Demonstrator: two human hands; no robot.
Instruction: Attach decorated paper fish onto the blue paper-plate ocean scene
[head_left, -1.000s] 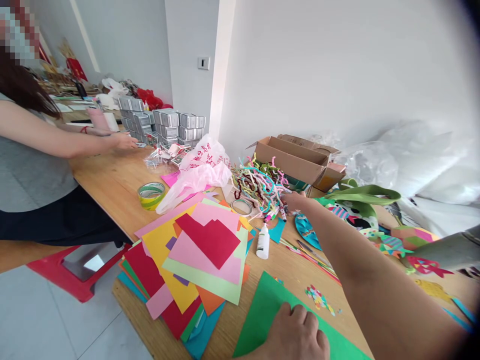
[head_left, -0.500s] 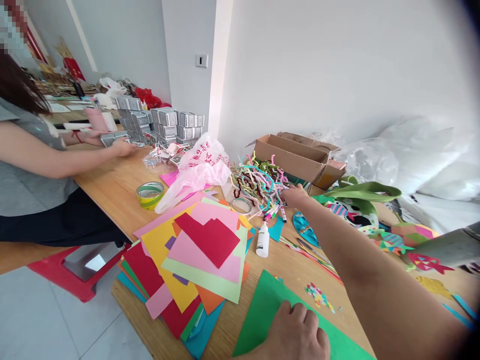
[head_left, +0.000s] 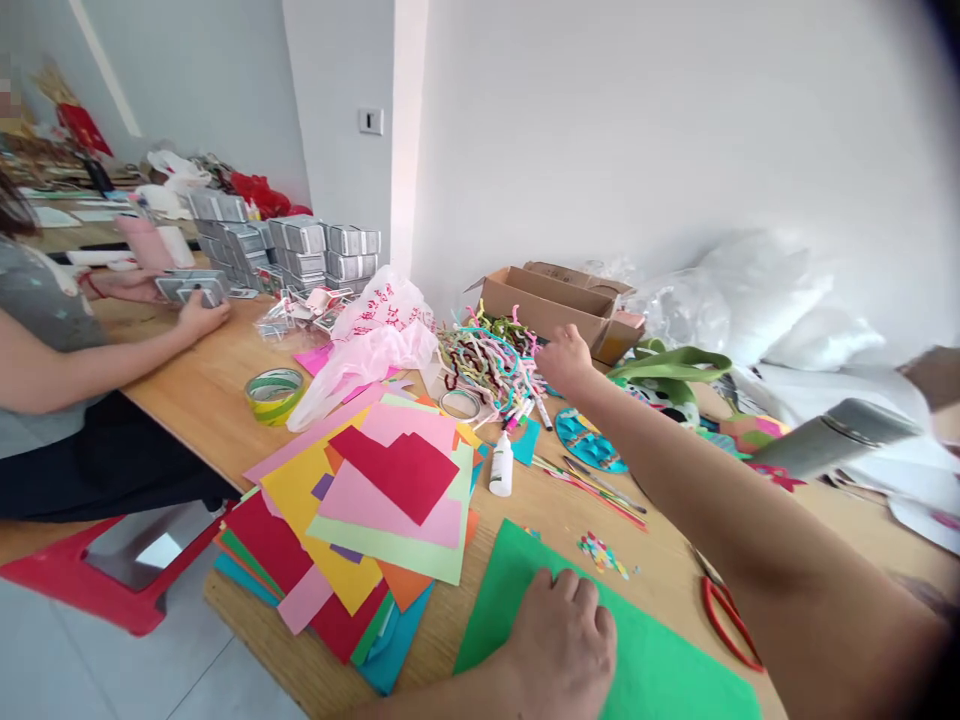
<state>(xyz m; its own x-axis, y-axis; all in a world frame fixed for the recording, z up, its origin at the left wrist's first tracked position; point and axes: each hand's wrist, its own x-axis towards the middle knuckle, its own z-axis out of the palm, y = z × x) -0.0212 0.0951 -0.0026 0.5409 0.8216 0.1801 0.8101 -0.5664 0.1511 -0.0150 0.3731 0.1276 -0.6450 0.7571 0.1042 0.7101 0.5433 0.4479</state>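
My left hand (head_left: 564,628) lies on a sheet of green paper (head_left: 491,590) at the front of the table, its fingers curled and pressing the sheet down. My right hand (head_left: 566,360) is stretched out, just above the right end of a pile of colorful pipe cleaners (head_left: 487,365), in front of a cardboard box (head_left: 551,305). Its fingers are bent together; whether anything is in them is hidden. A white glue bottle (head_left: 501,465) stands below the pile. Markers (head_left: 543,413) lie beside it. Small paper bits (head_left: 602,555) are scattered behind the green sheet.
Stacked colored paper (head_left: 390,480), a roll of tape (head_left: 274,393) and a plastic bag (head_left: 375,345) occupy the left. Red-handled scissors (head_left: 727,615) and a grey cylinder (head_left: 832,440) are on the right. A co-worker's hands (head_left: 201,315) hold a grey pack.
My right hand has lifted slightly off the pipe cleaners. The view has swung right, bringing the red-handled scissors into sight. My left hand stays on the green paper.
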